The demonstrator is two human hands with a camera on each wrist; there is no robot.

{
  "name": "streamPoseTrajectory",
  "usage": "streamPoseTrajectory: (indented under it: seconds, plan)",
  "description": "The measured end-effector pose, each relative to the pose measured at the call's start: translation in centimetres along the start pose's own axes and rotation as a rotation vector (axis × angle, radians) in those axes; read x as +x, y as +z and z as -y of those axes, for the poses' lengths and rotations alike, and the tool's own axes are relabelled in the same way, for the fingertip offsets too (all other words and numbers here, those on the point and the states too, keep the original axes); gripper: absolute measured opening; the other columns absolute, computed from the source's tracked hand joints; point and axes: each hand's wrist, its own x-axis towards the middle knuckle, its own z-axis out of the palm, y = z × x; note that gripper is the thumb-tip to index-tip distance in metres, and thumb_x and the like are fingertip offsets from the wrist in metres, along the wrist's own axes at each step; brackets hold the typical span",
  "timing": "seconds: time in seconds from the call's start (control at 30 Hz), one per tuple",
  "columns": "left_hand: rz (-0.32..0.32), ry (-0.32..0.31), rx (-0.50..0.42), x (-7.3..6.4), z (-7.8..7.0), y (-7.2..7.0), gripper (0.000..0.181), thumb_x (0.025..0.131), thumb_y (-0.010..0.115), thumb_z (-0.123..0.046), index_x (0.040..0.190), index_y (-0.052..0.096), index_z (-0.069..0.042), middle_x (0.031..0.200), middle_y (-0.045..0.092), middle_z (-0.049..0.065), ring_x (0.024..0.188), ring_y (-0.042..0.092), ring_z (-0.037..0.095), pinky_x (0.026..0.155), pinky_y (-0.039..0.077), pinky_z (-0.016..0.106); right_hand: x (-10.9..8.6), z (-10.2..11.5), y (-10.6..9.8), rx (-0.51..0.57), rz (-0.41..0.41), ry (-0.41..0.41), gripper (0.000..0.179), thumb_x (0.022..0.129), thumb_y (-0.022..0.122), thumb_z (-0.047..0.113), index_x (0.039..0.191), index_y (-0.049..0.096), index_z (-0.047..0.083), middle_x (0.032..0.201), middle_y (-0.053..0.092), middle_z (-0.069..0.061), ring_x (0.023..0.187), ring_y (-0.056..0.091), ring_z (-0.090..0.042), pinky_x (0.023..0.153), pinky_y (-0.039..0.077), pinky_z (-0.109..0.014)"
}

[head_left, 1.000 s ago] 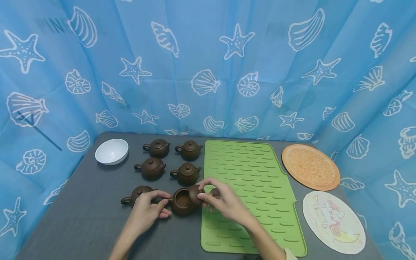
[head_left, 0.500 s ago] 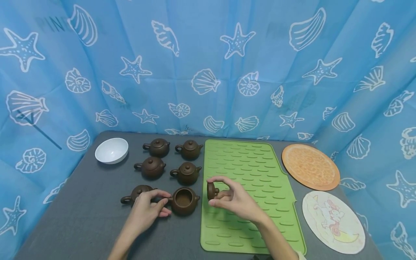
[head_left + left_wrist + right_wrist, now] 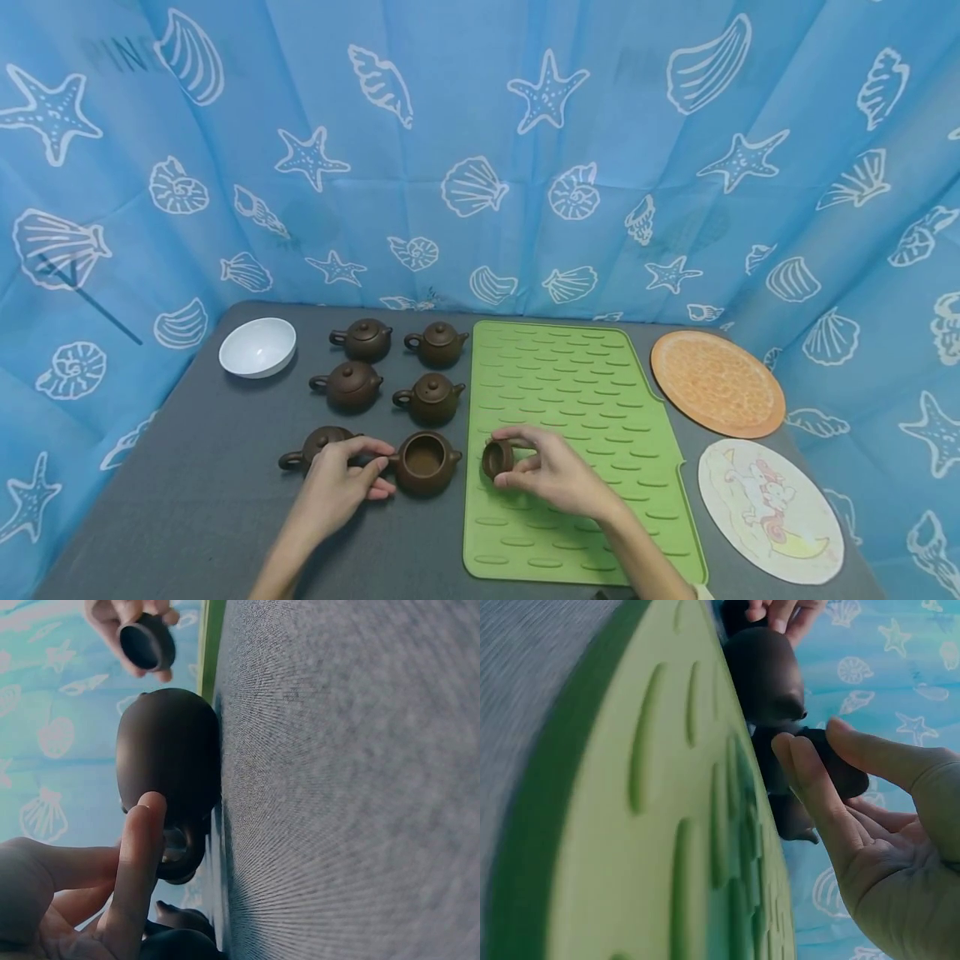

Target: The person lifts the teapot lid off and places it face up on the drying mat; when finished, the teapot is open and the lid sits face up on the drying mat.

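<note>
**Right grip (image 3: pixel 557 475) pinching a lid (image 3: pixel 497 460), one teapot of six uncovered**

From my remote seat I see the right grip closed on the lid's edge, thumb opposite fingers, hollow underside facing mostly left. The lid hangs just above the green mat (image 3: pixel 570 392), apart from its pot. The left grip (image 3: pixel 339 482) pinches the handle (image 3: pixel 198 851) of the lidless teapot (image 3: pixel 427 485), which stands upright on the tabletop (image 3: pixel 187 500) just left of the mat.

I judge the uncovering of this pot done: its mouth is bare. The lid is not yet set down, and the other five pots wear theirs.

My count, near to far: one pale round mat with a drawing (image 3: pixel 771 512) at the right; one lidded teapot (image 3: pixel 326 437) partly behind the left grip; one orange round mat (image 3: pixel 717 383); two lidded teapots in the middle row, left one (image 3: pixel 351 389) and right one (image 3: pixel 431 400); one white bowl (image 3: pixel 258 350); two more in the back row, left (image 3: pixel 362 342) and right (image 3: pixel 437 344). One blue curtain (image 3: pixel 450 150) hangs behind everything.
</note>
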Motion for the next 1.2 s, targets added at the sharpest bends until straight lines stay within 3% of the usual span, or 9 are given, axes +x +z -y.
streamPoseTrajectory:
  seconds: [0.3, 0.7, 0.97, 1.2]
  plan:
    - [0.001, -0.008, 0.005, 0.0, -0.1, 0.0, 0.021, 0.101, 0.068, 0.006, 0.119, 0.077, -0.002, 0.109, 0.081, 0.013, 0.072, 0.081, 0.019, 0.062, 0.066, 0.025, 0.0, -1.0, -0.2, -0.091, 0.042, 0.007, 0.058, 0.097, 0.079, 0.005, 0.15, 0.057, -0.004, 0.136, 0.07, -0.023, 0.071, 0.066, -0.008, 0.054, 0.045, -0.017]
    - [-0.002, 0.0, 0.008, 0.1, -0.1, 0.0, 0.021, 0.101, 0.068, 0.006, 0.118, 0.077, -0.002, 0.11, 0.081, 0.013, 0.072, 0.081, 0.019, 0.062, 0.066, 0.025, 0.3, -1.3, -0.3, -0.235, 0.06, -0.057, 0.065, 0.095, 0.084, 0.014, 0.152, 0.055, 0.002, 0.15, 0.063, -0.022, 0.081, 0.073, -0.008, 0.072, 0.063, -0.024]
    - [0.009, -0.023, 0.024, 0.1, -0.4, -0.1, 0.019, 0.101, 0.073, -0.003, 0.12, 0.078, -0.005, 0.096, 0.083, 0.008, 0.07, 0.081, 0.018, 0.062, 0.066, 0.026, 0.3, -0.8, -0.7, -0.273, 0.037, -0.066, 0.068, 0.095, 0.085, 0.024, 0.152, 0.056, 0.004, 0.152, 0.061, -0.021, 0.071, 0.069, -0.006, 0.064, 0.062, -0.026]
    - [0.006, 0.021, 0.015, 0.5, -1.1, -0.5, 0.021, 0.102, 0.073, -0.005, 0.122, 0.077, -0.004, 0.112, 0.081, 0.012, 0.072, 0.081, 0.017, 0.064, 0.067, 0.027, 0.8, 0.0, -1.6, -0.222, 0.025, -0.074, 0.063, 0.098, 0.083, 0.023, 0.152, 0.056, 0.005, 0.149, 0.061, -0.021, 0.061, 0.062, -0.008, 0.055, 0.053, -0.025]
